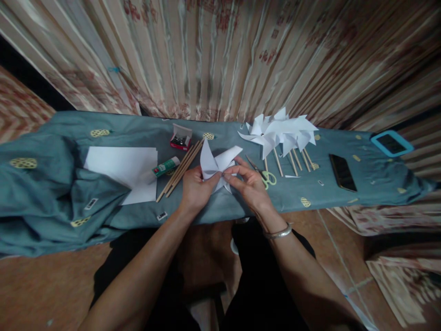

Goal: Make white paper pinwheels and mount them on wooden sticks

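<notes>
White paper, thin and crisp, makes up the unmounted pinwheel (222,161) held between the two hands, just above the front middle of the cloth-covered table. Its blades curl out to pointed tips. The left hand (195,189) grips the paper from one side, thumb near the centre; the right hand (252,186) pinches near the same spot from the other. Whether a pin sits under those fingers I cannot tell. The step in hand looks like bringing the folded points together at the middle; the next move calls for steady pressure there, so the springy layers do not open, and a light touch that leaves the curves uncreased.

Just left of the pinwheel lie slim, straight wooden sticks (182,169), beside a small red card box (179,144) of dark, shiny pieces. A green-and-white glue stick (166,167) overlaps flat, smooth paper sheets (119,161). To the right rest scissors with pale green handles (268,179) and a cluster of stick-mounted pinwheels (274,131), then a glossy black phone (342,172). Beneath everything spreads soft grey-green cloth (327,188), rumpled at the left; behind hangs a pleated, satiny curtain (206,59).
</notes>
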A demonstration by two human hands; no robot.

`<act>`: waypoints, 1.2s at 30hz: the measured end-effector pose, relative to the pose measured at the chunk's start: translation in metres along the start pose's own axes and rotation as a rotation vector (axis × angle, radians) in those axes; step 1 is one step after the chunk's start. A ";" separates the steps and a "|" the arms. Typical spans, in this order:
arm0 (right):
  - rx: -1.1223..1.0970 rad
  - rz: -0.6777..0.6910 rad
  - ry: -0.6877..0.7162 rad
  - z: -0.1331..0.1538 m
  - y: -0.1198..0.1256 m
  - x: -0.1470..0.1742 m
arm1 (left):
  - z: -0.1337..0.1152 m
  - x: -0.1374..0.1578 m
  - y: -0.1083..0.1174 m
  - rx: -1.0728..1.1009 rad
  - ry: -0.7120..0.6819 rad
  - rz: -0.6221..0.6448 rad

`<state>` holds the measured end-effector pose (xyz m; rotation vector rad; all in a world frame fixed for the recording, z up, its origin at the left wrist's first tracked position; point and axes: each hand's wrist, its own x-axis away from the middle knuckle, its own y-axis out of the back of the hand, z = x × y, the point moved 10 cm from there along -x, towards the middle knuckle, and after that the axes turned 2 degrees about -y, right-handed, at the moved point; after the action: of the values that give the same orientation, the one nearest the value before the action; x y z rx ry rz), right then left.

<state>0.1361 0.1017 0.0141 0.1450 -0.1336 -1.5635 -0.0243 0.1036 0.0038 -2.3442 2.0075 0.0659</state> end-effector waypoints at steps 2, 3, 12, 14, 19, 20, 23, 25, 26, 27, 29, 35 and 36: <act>-0.008 0.004 -0.015 -0.002 -0.001 0.000 | 0.002 0.000 -0.001 0.000 0.012 0.019; -0.012 0.005 -0.020 -0.002 -0.001 0.000 | 0.003 0.000 -0.002 0.003 0.016 0.029; -0.039 0.015 -0.006 -0.001 -0.004 0.001 | -0.001 -0.002 -0.001 0.017 -0.006 0.071; -0.054 0.009 0.004 0.000 -0.004 0.001 | -0.003 -0.002 0.000 0.035 -0.021 0.059; -0.079 -0.058 -0.001 -0.004 0.000 0.001 | 0.004 -0.002 -0.001 0.085 0.012 0.080; -0.079 -0.079 -0.001 -0.005 0.002 0.001 | 0.005 -0.002 -0.001 0.088 0.016 0.086; -0.085 -0.153 -0.021 -0.010 0.009 0.000 | 0.004 -0.003 0.000 0.089 0.007 0.093; -0.114 -0.182 -0.038 -0.012 0.011 -0.002 | 0.003 -0.003 0.000 0.090 0.002 0.095; -0.142 -0.176 -0.041 -0.012 0.011 -0.003 | 0.002 -0.003 0.000 0.096 0.004 0.095; -0.179 -0.157 -0.042 -0.012 0.009 -0.003 | 0.002 -0.002 0.000 0.106 0.008 0.094; -0.251 -0.096 -0.050 -0.011 0.003 -0.004 | 0.003 -0.002 0.000 0.125 0.021 0.095; -0.284 -0.028 -0.122 -0.009 -0.001 -0.001 | 0.002 0.001 0.000 0.157 0.044 0.083; -0.283 -0.024 -0.128 -0.009 -0.001 -0.001 | 0.002 0.002 0.000 0.165 0.050 0.078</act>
<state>0.1371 0.1027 0.0054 -0.1766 -0.0104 -1.5989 -0.0244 0.1021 0.0017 -2.1892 2.0402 -0.1511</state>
